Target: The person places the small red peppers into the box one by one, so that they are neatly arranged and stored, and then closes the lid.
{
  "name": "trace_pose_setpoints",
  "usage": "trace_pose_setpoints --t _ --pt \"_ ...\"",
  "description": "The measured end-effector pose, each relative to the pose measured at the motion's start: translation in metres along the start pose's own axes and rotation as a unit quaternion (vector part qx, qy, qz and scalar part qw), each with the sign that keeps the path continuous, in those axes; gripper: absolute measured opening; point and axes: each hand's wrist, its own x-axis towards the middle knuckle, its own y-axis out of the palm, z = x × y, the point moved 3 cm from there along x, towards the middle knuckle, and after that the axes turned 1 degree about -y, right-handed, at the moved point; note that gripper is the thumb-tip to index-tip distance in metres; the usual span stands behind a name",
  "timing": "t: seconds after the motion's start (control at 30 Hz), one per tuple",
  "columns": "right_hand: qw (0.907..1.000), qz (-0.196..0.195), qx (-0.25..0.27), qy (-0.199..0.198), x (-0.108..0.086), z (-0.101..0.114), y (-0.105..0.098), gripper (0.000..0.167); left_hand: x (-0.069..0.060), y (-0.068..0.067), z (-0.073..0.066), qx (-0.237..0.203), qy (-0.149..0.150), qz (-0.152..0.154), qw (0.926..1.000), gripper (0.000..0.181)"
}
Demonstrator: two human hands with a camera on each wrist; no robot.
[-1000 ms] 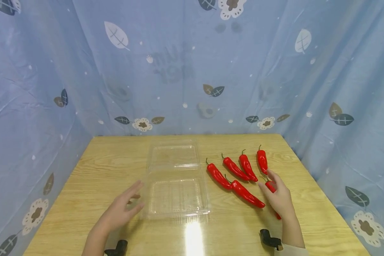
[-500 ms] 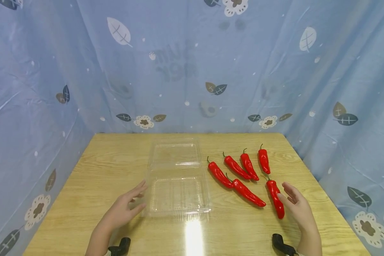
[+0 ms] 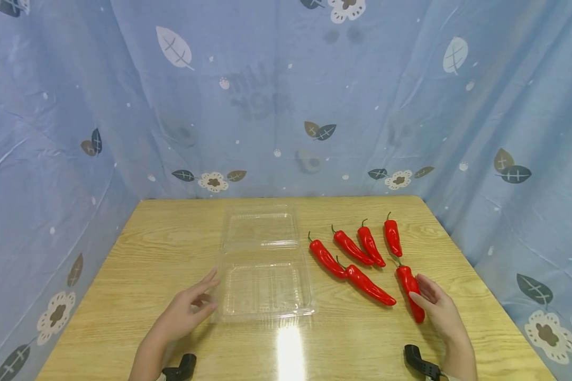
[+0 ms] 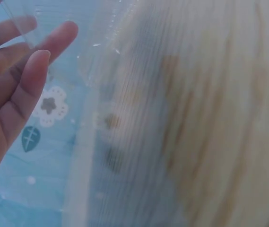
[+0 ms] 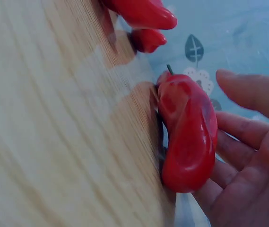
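Along the back & both sides, a blue curtain point(image 3: 266, 79) w/ leaf + flower print. Next size down: wooden table point(image 3: 171, 222), pale, grain showing, w/ a bright glare patch point(image 3: 290, 354) nr its front ctr. On it, a bit L of ctr, a clear plastic container point(image 3: 262, 291) lies opened out, one half nr the person, the other beyond it toward the curtain. L hand point(image 3: 183, 312) is at the container's L side, fingertips just beside the nr half's edge; can't tell if they touch. Its grip is loosely wide, thumb apart from the bent fingers. R hand point(image 3: 440, 308) is over the table's R part, grip wide around a red pepper point(image 3: 407, 283): thumb over it in head view, fingers on its R. Per R wrist view, thumb is clear of it, fingers partly behind it; can't tell if those touch. That pepper lies on the table, stem end away from the person, rounded tip toward. Five other red peppers point(image 3: 370, 286) lie farther off or to the L: one straight beyond, two w/ tips close together, two nearest the container. Smaller: a black wrist piece point(image 3: 419, 362) at each wrist. Smallest: thin green stems point(image 3: 309, 237), mostly pointing curtainward.
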Motion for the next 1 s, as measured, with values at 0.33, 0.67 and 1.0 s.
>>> trace_pose_setpoints --t 0.33,0.67,1.0 --pt "0.9998 -0.006 -0.017 0.002 0.008 -0.004 0.007 0.072 -0.001 0.003 0.003 -0.009 -0.014 -0.006 0.9998 0.049" --pt "0.9969 0.024 -0.053 0.052 0.008 -0.005 0.011 0.081 -0.003 0.004 0.004 -0.071 -0.013 0.007 0.9973 0.052" --pt "0.9967 0.01 -0.05 0.063 0.008 -0.004 0.011 0.076 -0.002 0.004 0.006 -0.067 -0.011 0.006 0.9977 0.05"
